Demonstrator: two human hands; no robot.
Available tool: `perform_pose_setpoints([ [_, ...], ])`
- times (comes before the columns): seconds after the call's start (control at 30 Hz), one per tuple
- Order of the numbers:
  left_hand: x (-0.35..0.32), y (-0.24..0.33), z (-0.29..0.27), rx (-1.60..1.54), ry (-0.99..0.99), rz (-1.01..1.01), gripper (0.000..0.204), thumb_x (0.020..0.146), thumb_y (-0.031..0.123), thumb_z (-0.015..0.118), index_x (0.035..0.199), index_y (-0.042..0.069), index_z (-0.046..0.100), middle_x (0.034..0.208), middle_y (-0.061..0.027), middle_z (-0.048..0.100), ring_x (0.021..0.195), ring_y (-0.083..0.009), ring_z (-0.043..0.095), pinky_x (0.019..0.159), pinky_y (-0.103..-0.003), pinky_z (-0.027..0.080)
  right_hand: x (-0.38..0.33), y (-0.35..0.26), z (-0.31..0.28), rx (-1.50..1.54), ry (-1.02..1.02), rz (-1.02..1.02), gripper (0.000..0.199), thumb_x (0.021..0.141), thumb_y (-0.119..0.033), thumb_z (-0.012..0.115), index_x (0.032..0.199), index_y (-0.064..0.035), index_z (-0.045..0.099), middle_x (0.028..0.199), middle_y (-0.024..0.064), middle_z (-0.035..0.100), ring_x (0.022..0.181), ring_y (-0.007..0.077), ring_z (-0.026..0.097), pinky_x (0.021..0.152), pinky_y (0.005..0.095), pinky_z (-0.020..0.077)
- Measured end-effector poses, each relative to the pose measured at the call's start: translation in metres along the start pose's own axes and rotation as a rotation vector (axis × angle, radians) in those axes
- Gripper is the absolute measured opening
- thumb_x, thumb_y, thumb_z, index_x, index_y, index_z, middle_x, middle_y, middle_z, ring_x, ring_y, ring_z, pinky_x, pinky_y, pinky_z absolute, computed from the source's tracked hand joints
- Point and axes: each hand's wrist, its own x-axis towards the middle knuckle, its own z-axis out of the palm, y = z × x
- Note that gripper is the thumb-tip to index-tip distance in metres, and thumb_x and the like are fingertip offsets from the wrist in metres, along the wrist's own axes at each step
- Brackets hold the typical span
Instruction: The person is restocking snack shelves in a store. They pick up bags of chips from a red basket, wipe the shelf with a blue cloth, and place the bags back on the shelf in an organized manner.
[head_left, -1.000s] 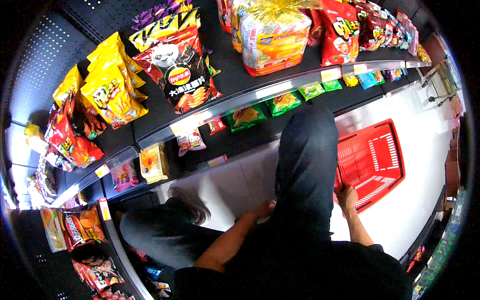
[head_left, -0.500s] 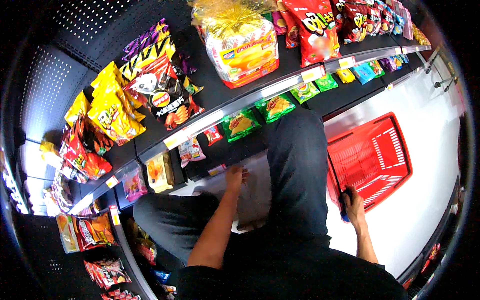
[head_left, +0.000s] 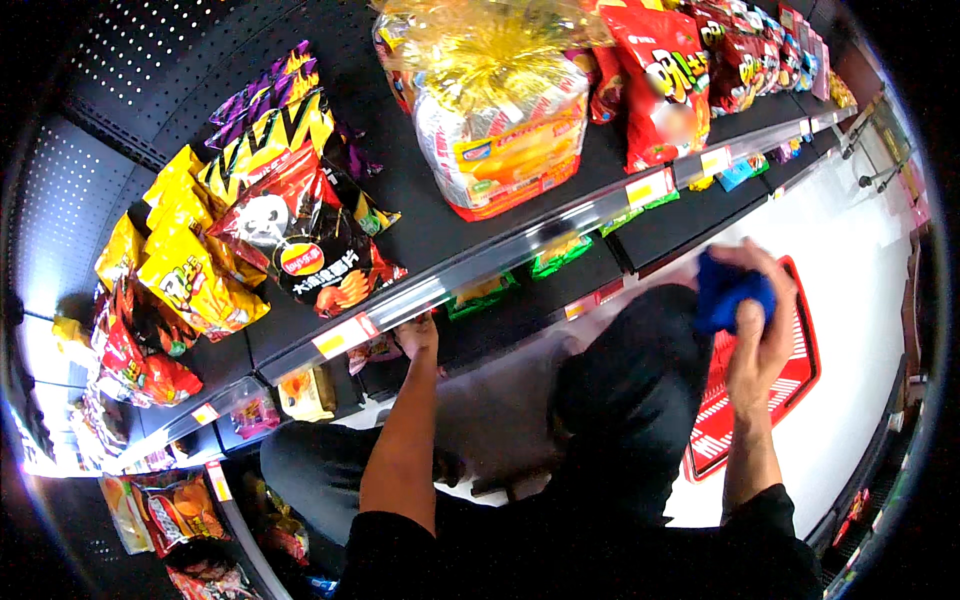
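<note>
1. Blue cloth (head_left: pixel 728 290), bunched into a wad, is sitting in the right hand (head_left: pixel 757 320), fingers wrapping closed around it. It is hanging above the right knee, just in front of the lower shelf edge (head_left: pixel 640 190) and over the near corner of the red shopping basket (head_left: pixel 770 400) on the white floor.
2. Black shelving is filling the upper half of the view; snack bags are lying across it: a large gold-topped multipack (head_left: pixel 500 120), red bags to its right, a dark panda-print chip bag (head_left: pixel 300 250) and yellow bags at far left.
3. Left hand (head_left: pixel 418 335) is reaching forward to the shelf below the yellow price tag (head_left: pixel 340 335), fingers curling at or under the edge. Whether it is gripping anything cannot be told; fingertips are hidden.
4. Key relation: the cloth is lying to the right of the left hand, well apart, with the raised knee between them. The shelf face is lying ahead and left of the cloth. The right hand is the nearer one to the cloth; the left is nearer the shelf. The wad is showing no clear long axis.
</note>
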Motion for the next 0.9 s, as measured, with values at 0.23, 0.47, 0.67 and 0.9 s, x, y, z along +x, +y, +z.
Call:
perform_pose_setpoints([
  [0.23,0.021,0.020,0.034,0.365,-0.208,0.043,0.046,0.096,0.040,0.053,0.131,0.011,0.054,0.130,-0.0107,0.058,0.119,-0.0315,0.056,0.096,-0.049,0.047,0.002,-0.014,0.108,0.123,-0.542,-0.273,0.054,0.076,-0.017,0.077,0.126,-0.0040,0.059,0.095,0.0115,0.067,0.081,0.0273,0.064,0.067,0.0365,0.0538],
  [0.47,0.026,0.043,0.030,0.577,-0.409,-0.106,0.051,0.094,0.042,0.056,0.133,0.009,0.052,0.134,-0.0104,0.056,0.123,-0.0299,0.052,0.104,-0.048,0.041,-0.005,-0.005,0.122,0.039,-0.660,-0.123,0.044,0.086,-0.020,0.069,0.127,-0.0078,0.056,0.090,0.0131,0.064,0.083,0.0316,0.065,0.072,0.0401,0.0556],
  [0.67,-0.010,0.049,-0.014,-0.334,-0.324,-0.460,0.053,0.089,0.034,0.066,0.131,0.005,0.051,0.132,-0.0112,0.057,0.120,-0.0271,0.054,0.104,-0.045,0.042,-0.006,-0.008,0.124,0.076,-0.656,-0.063,0.038,0.090,-0.020,0.066,0.124,-0.0066,0.055,0.103,0.0200,0.067,0.091,0.0380,0.066,0.075,0.0433,0.0551],
  [0.9,-0.078,0.146,-0.051,-0.462,-0.205,-0.596,0.034,0.077,0.015,0.081,0.101,0.003,0.060,0.089,-0.0079,0.068,0.070,-0.0169,0.065,0.061,-0.031,0.052,-0.014,-0.014,0.125,0.114,-0.771,0.097,0.037,0.094,-0.017,0.062,0.128,-0.0060,0.053,0.103,0.0210,0.067,0.095,0.0379,0.067,0.079,0.0421,0.0539],
])
